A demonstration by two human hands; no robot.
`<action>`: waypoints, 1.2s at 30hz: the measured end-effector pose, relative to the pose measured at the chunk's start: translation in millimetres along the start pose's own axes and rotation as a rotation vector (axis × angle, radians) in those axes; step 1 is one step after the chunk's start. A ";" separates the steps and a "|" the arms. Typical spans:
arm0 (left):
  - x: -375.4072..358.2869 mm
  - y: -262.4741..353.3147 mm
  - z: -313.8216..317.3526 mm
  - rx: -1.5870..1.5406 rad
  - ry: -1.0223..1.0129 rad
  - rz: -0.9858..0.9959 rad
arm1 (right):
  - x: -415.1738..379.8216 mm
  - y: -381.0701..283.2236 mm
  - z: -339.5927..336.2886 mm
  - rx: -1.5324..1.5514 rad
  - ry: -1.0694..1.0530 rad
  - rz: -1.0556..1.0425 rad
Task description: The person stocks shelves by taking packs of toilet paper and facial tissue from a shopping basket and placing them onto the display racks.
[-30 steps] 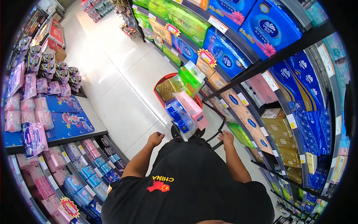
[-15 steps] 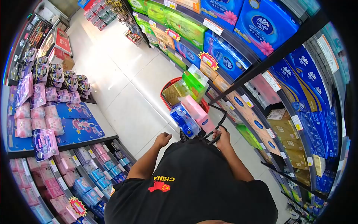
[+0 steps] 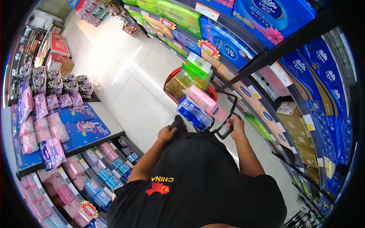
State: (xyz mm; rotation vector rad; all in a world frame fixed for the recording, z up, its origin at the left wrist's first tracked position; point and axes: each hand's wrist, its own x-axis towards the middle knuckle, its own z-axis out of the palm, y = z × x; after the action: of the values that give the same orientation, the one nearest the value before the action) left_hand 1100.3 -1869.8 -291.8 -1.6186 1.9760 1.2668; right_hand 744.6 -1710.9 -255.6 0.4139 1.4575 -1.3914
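Gripping the black handle, our right hand had its fingers wrapped round the bar. Our left hand was loosely curled, its fingers close together; we could not tell whether they met the palm. A dark shoe showed just ahead of it. Ahead and left of our right hand lay the blue pack, with the pink pack beside it. Both leaned at the near end of the red basket, whose far part held the green pack and, left of that, the gold pack. Right of our right hand ran the stocked shelves; well left of our left hand stood a display of pink packets.
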 end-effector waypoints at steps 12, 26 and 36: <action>87.6 -57.8 -89.6 -0.179 -0.063 0.222 | -7.2 14.8 31.0 -0.011 0.411 -0.124; 138.7 -287.8 -210.4 -0.111 0.024 -0.119 | -16.5 92.8 65.1 -0.107 0.688 -0.386; 115.5 -193.4 -202.1 -0.120 -0.149 0.035 | -13.0 92.3 5.5 -1.160 1.257 -0.134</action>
State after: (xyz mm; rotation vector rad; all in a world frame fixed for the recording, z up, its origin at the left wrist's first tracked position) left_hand 1295.8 -2095.3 -341.4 -1.5003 1.8783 1.4993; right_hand 826.7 -1685.9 -292.3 0.4064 3.0036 -0.0102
